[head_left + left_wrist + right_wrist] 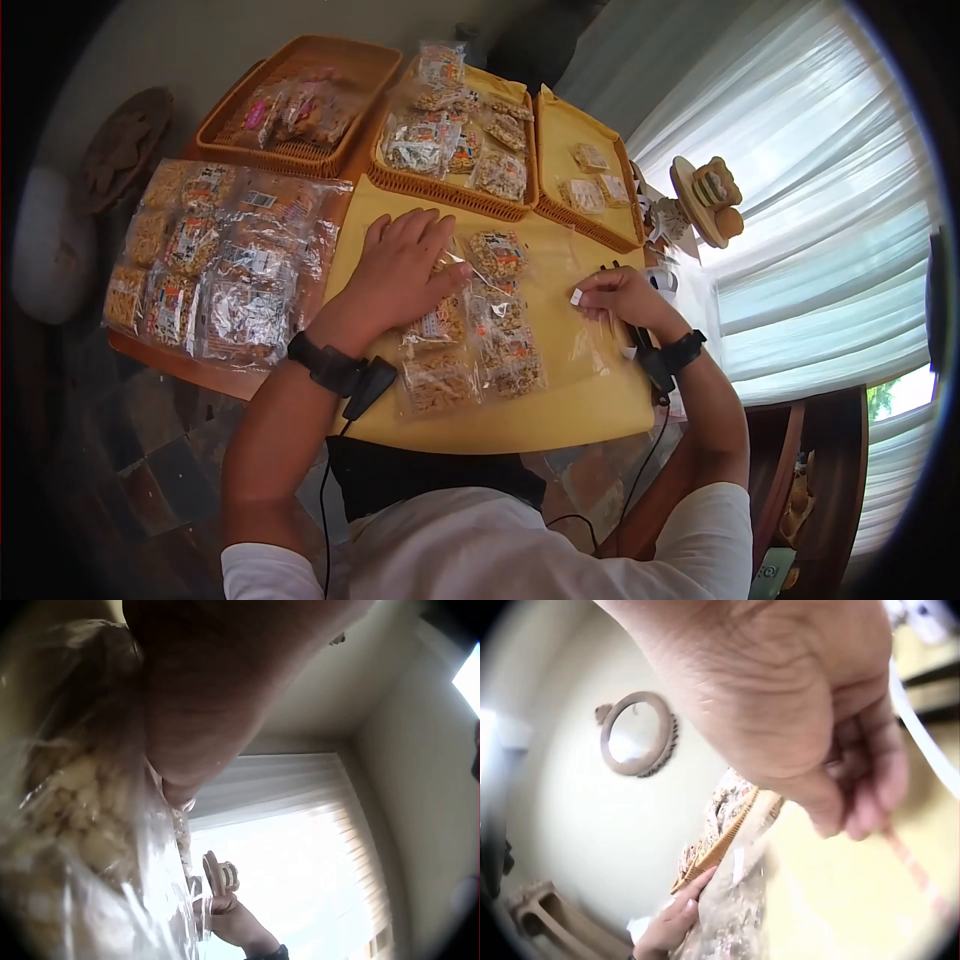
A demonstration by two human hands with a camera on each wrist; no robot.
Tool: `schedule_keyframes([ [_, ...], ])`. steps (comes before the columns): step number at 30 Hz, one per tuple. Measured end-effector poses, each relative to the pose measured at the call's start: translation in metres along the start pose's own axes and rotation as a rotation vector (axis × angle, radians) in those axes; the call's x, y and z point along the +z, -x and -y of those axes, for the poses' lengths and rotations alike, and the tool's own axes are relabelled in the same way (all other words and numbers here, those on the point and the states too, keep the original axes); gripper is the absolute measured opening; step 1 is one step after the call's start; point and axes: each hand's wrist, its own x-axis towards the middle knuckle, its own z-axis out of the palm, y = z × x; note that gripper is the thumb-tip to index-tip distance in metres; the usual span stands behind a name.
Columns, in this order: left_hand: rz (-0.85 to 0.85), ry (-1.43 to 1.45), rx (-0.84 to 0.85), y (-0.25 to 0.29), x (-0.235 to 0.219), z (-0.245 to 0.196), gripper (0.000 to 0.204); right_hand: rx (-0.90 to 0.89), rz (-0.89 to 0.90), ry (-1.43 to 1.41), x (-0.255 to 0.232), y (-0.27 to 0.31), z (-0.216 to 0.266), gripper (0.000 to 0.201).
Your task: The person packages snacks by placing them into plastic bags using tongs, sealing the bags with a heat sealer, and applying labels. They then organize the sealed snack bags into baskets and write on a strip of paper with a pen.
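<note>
My left hand (400, 265) rests, fingers spread, over the upper left of several clear bags of crunchy grain-like snacks (440, 383) on the yellow cloth. In the left wrist view a snack bag (82, 810) fills the near left, close beside that hand. Off to the right, my right hand (625, 298) pinches a small white piece (576, 296) between thumb and fingertips. A thin pinkish strip (915, 870) trails below these fingertips in the right wrist view. Clear plastic film (592, 345) lies on the cloth just under the right hand.
Along the back stand a wicker basket with pink-labelled packs (290, 110), a basket heaped with snack bags (500, 170), and a tray with several small packs (590, 158). More bagged snacks (215, 255) cover the left side. A white roll (660, 282) lies beyond the right hand.
</note>
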Motion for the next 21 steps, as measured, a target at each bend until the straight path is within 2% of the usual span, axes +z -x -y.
schedule_keyframes([
  [2, -0.009, 0.006, 0.010, -0.001, 0.008, 0.008, 0.059, -0.277, -0.017, -0.342, 0.028, -0.020, -0.013, 0.029],
  [3, -0.021, 0.023, 0.006, -0.003, 0.010, 0.010, 0.055, -0.287, -0.021, -0.350, 0.037, -0.022, 0.001, 0.029],
  [5, -0.019, 0.013, 0.011, -0.004, 0.007, 0.007, 0.053, -0.316, -0.219, -0.358, 0.049, -0.025, 0.039, 0.038],
  [6, -0.020, 0.017, 0.005, -0.003, 0.006, 0.005, 0.051, -0.321, -0.222, -0.367, 0.052, -0.034, 0.045, 0.038],
  [8, -0.022, -0.017, 0.020, -0.003, 0.007, 0.005, 0.051, -0.169, -0.043, -0.536, 0.053, -0.053, 0.055, 0.043],
  [9, -0.030, -0.039, 0.026, -0.002, 0.008, 0.005, 0.051, -0.173, -0.042, -0.542, 0.054, -0.057, 0.066, 0.043],
  [11, -0.023, -0.046, 0.020, -0.003, 0.007, 0.003, 0.051, -0.028, 0.071, -0.539, 0.055, -0.058, 0.088, 0.036],
  [15, -0.034, -0.045, 0.013, -0.003, 0.007, 0.002, 0.052, 0.029, 0.109, -0.532, 0.057, -0.064, 0.091, 0.032],
  [18, -0.026, -0.055, 0.007, -0.003, 0.007, 0.003, 0.053, -0.062, 0.156, -0.498, 0.069, -0.054, 0.089, 0.031],
  [21, -0.022, -0.052, -0.002, -0.003, 0.006, 0.000, 0.054, 0.016, 0.049, -0.654, 0.073, -0.037, 0.097, 0.034],
])
